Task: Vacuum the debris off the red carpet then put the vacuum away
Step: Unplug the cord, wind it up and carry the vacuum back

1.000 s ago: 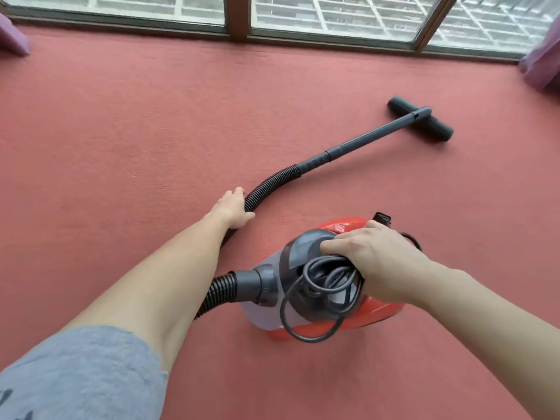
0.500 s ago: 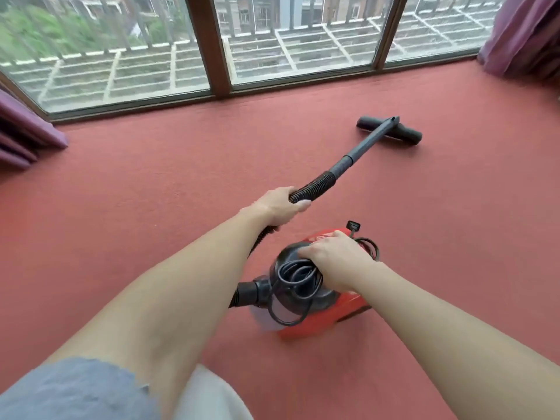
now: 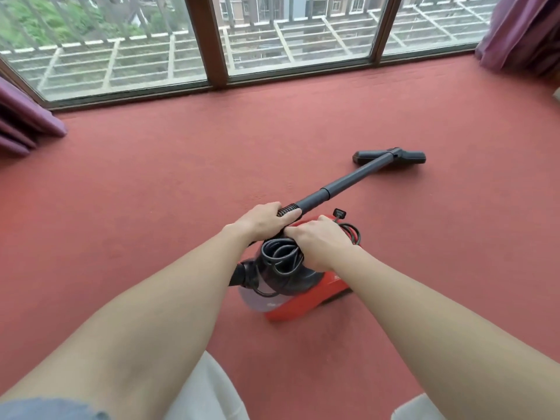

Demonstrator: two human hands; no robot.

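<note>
At centre frame the left hand [image 3: 262,219] grips the ribbed hose [image 3: 287,208] where it joins the wand [image 3: 354,177]. Just right, the right hand [image 3: 321,241] clasps the coiled cord [image 3: 278,256] atop the red vacuum [image 3: 306,304], low-centre on the carpet [image 3: 151,192]. The wand's long axis slants up-right, ending at the crosswise floor head [image 3: 391,157].

We see the canister vacuum [image 3: 306,301] at the middle of the red carpet [image 3: 151,192], its shell red, its top dark and its front end translucent grey. A black power cord [image 3: 280,256] lies coiled on top, gripped by our right hand [image 3: 322,241], with the plug [image 3: 339,213] poking out behind. Our left hand [image 3: 262,221] grips the ribbed hose [image 3: 286,209] where it meets the black wand [image 3: 351,180]. The wand slants away to the floor nozzle [image 3: 412,157], which lies flat on the carpet.
</note>
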